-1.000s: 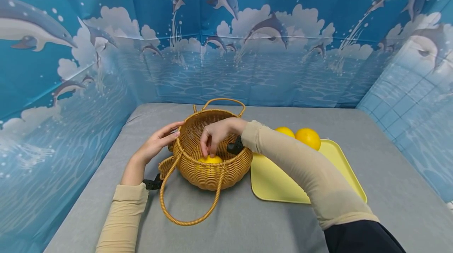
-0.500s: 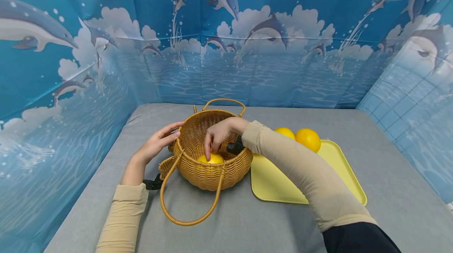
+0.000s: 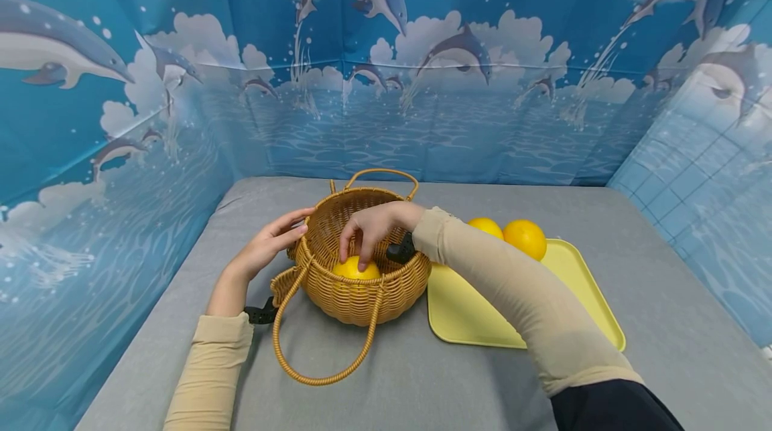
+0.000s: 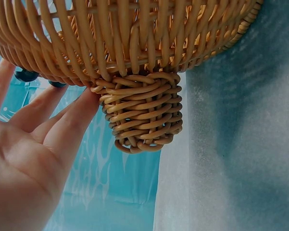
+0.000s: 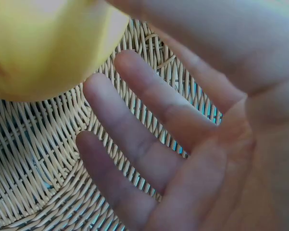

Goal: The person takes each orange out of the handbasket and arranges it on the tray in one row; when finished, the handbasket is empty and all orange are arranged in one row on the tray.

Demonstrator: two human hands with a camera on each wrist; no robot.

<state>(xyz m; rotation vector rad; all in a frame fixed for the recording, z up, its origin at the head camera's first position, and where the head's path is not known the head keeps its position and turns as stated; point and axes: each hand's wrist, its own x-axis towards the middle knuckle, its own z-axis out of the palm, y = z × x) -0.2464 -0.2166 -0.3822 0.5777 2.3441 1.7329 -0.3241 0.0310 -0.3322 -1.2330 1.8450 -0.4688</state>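
Note:
A round wicker basket (image 3: 346, 307) with two looped handles sits on the grey cloth. My left hand (image 3: 265, 250) rests its extended fingers against the basket's left side. In the left wrist view, those fingertips touch the weave beside a tapered wicker piece (image 4: 142, 113) that sticks out. Inside the basket lies a yellow-orange orange (image 3: 356, 270), partly hidden by the near rim. My right hand (image 3: 376, 226) reaches in from the right, thumb and a finger on the orange. In the right wrist view, the other fingers (image 5: 134, 130) spread apart from the orange, over the woven inside.
Right of the basket lies a yellow tray (image 3: 482, 314), partly under my right forearm. Two more oranges (image 3: 525, 238) sit at the tray's far edge. The front handle (image 3: 319, 381) hangs down onto the cloth. A dolphin-print curtain (image 3: 338, 116) stands behind.
My right hand's fingers shift over the orange, from a single fingertip half a second ago to thumb and finger. More of the orange shows above the rim. My left hand stays put.

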